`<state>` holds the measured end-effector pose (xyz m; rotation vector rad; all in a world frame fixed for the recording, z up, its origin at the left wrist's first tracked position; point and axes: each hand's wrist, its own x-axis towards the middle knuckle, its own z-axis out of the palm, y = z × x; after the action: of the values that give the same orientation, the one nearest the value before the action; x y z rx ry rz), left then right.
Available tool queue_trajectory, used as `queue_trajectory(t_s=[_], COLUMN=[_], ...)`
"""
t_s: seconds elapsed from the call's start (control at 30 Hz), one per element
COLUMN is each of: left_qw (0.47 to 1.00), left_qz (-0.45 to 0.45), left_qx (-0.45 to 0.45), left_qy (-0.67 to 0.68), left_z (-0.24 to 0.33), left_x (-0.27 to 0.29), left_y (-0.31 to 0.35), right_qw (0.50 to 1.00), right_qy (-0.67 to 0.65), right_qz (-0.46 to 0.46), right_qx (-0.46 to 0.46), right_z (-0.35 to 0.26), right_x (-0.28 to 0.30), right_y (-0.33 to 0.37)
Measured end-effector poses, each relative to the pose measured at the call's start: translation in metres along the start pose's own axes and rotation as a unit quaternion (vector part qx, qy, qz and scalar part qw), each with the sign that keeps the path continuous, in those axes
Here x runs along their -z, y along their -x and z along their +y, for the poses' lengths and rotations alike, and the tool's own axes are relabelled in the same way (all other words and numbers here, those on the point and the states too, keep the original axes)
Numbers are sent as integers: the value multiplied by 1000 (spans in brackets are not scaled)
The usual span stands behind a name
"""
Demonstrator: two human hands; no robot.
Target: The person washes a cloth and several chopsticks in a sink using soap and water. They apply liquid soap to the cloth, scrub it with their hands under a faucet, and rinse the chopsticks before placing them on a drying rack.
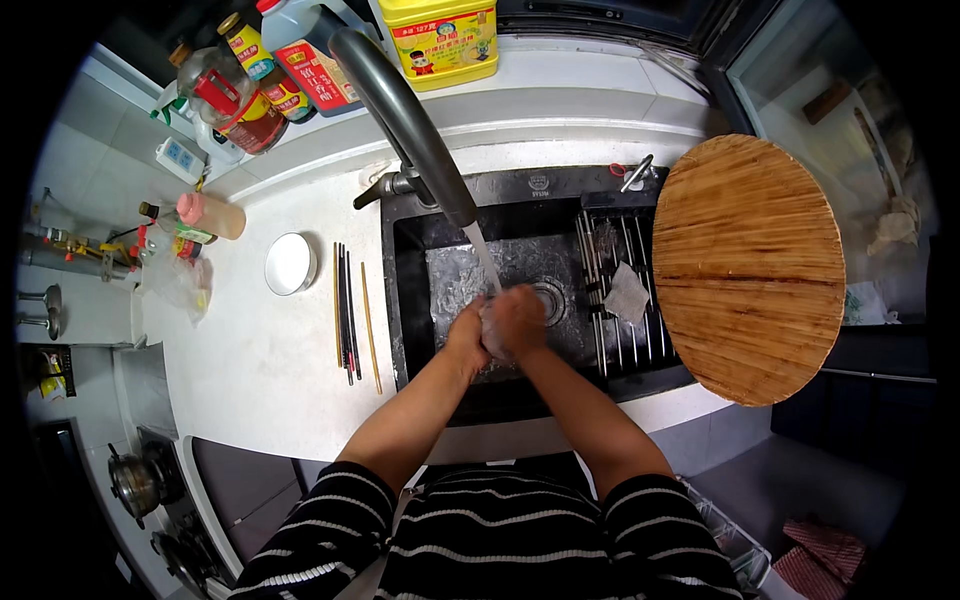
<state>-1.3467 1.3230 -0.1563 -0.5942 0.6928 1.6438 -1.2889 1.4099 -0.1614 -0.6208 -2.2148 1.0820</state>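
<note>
Under the stream from the dark faucet (425, 130), both my hands are close together inside the black sink (410, 240). My left hand (466, 335) is closed on the left side of a pale, rounded thing (493, 338) whose kind I cannot make out. My right hand (520, 318) is pressed against its right side, slightly blurred, with the fingers curled. Water runs down over the hands, and the sink bottom is wet and splashed. The drain (550, 298) shows just right of my right hand.
Left of the sink lie several chopsticks (347, 315) and a white bowl (291, 264). A grey cloth (627, 294) rests on the metal rack (613, 340) at the sink's right. A round wooden board (750, 270) overhangs that side. Bottles and a yellow jug (443, 50) line the back ledge.
</note>
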Motion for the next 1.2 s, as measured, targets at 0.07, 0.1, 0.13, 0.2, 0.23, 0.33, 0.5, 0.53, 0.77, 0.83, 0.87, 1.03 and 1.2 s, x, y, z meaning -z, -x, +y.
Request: queue_trajectory(t_s=[0.07,0.1,0.13,0.2,0.23,0.33,0.5,0.53,0.77,0.83,0.87,1.03,1.2], left_qw=[992,994,996,987,975,935,991,989,993,992,991,994,894], left_qz=[115,93,70,39,115,192,36,37,35,-20,-19,-44,122], left_qx=[-22,-38,-55,-127,-100,3,12,7,-112,-106,-107,-87,-126], left_qy=[-48,-38,-28,-93,-164,-298,-129,-141,23,69,80,43,-412], left_z=[3,6,9,17,19,23,25,25,25,22,20,6,14], left_x=[0,1,0,5,7,5,2,23,0,-6,-11,-14,-10], left_y=[-2,2,7,13,14,19,4,-13,-1,5,7,20,38], right_qw=[986,973,954,944,916,956,961,962,945,883,833,710,783], right_qy=[81,132,183,-53,-171,-61,56,50,-2,-184,-255,-450,-364], right_qz=[-20,-32,-44,-13,3,-195,-242,-250,-263,-271,-242,-149,-13], right_qx=[-141,-189,-235,-326,-363,-209,118,94,-193,-337,-427,-521,-505], right_z=[37,46,53,57,54,17,-24,-32,2,6,7,-27,-20], right_x=[0,2,4,11,14,20,27,31,60,55,55,33,17], right_y=[-10,-14,-17,-22,-25,-37,-12,-7,33,30,29,7,8])
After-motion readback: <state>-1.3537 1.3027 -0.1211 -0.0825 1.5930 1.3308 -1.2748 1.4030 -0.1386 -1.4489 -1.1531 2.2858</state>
